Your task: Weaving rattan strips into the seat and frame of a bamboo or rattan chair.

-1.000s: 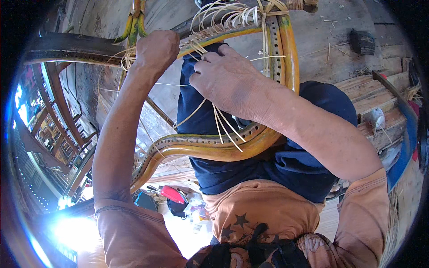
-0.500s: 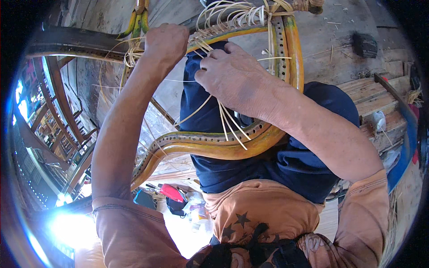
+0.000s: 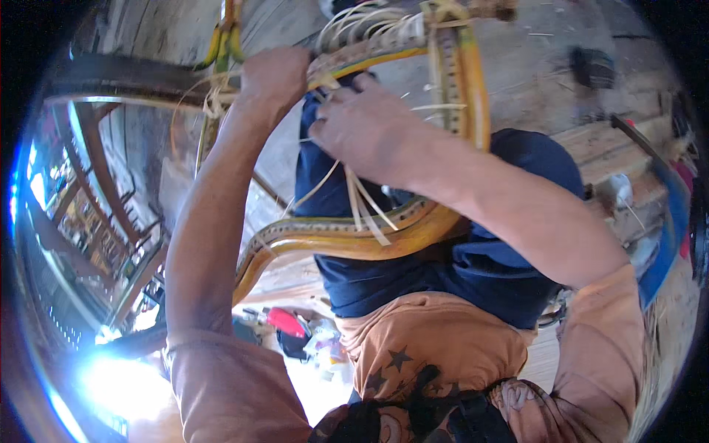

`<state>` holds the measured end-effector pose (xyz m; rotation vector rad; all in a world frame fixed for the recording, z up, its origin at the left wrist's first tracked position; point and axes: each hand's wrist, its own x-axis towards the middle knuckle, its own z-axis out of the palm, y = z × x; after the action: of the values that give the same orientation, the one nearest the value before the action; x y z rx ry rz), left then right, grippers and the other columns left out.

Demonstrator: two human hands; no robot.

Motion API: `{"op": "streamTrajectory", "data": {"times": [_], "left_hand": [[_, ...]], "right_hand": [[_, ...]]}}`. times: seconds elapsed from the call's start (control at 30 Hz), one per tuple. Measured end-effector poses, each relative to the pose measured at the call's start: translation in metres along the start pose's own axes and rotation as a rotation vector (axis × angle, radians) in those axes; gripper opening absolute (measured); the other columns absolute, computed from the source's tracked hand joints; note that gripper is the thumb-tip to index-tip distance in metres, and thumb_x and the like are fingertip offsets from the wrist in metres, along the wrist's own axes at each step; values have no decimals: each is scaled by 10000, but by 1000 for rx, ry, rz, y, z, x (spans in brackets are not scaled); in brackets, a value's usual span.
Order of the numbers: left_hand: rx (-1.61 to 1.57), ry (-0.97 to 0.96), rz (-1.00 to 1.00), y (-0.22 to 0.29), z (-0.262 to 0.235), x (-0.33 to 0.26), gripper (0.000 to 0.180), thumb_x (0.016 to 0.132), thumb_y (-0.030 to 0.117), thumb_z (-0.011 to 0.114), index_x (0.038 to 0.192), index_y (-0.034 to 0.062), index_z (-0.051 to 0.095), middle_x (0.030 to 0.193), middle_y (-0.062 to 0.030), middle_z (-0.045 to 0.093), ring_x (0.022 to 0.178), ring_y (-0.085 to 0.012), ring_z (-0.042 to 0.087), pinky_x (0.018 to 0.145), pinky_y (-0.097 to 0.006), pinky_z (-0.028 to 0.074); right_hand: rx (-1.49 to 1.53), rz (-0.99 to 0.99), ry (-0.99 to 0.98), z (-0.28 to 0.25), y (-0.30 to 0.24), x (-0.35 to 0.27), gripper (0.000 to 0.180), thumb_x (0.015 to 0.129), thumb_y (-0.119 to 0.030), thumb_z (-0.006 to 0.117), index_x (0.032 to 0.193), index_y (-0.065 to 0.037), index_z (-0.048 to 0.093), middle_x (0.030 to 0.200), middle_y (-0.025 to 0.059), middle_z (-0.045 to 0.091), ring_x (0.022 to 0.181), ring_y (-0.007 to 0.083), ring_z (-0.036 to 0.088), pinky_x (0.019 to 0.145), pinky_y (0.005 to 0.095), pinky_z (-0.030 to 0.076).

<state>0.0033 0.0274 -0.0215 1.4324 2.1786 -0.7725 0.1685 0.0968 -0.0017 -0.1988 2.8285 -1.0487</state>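
Note:
A yellow-brown, varnished wooden frame (image 3: 369, 244) with a row of small holes lies over my lap, curving in front of me. Its far rail is wound with loops of pale cane strips (image 3: 369, 28). My left hand (image 3: 275, 80) is closed at the left end of that rail; whatever its fingers hold is hidden. Close beside it, my right hand (image 3: 362, 127) bends around pale cane strands just below the rail. Several loose strand ends (image 3: 362, 199) hang from under its palm towards the near curve of the frame. Motion blurs both hands a little.
A dark curved beam (image 3: 125, 80) crosses at the left, with a knot of cane (image 3: 216, 100) tied near it. Planks (image 3: 569, 177) and a blue strip (image 3: 668, 251) lie at the right. A red pouch (image 3: 286, 322) and plastic bags (image 3: 325, 343) sit by my left side.
The frame and its far rail have shifted slightly left in view. My right hand has moved a little left with the strands, nearer my left hand, which stays closed at the rail.

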Motion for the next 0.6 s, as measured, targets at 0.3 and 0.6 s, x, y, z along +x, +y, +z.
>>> {"op": "streamTrajectory", "data": {"times": [0.3, 0.6], "left_hand": [[-2, 1, -118, -16, 19, -11, 253, 786, 193, 463, 832, 34, 655, 815, -205, 636, 787, -382, 623, 658, -492, 477], [-45, 95, -291, 0, 30, -16, 277, 813, 222, 452, 860, 19, 634, 855, -237, 624, 818, -385, 618, 667, -484, 477]], "right_hand": [[83, 31, 428, -46, -46, -71, 291, 749, -177, 531, 1019, -70, 554, 1113, 89, 511, 1108, 289, 439, 914, 418, 362], [579, 1325, 1200, -34, -33, -381, 176, 864, -61, 537, 1028, -29, 594, 852, -7, 576, 751, 44, 528, 671, 190, 436]]}}
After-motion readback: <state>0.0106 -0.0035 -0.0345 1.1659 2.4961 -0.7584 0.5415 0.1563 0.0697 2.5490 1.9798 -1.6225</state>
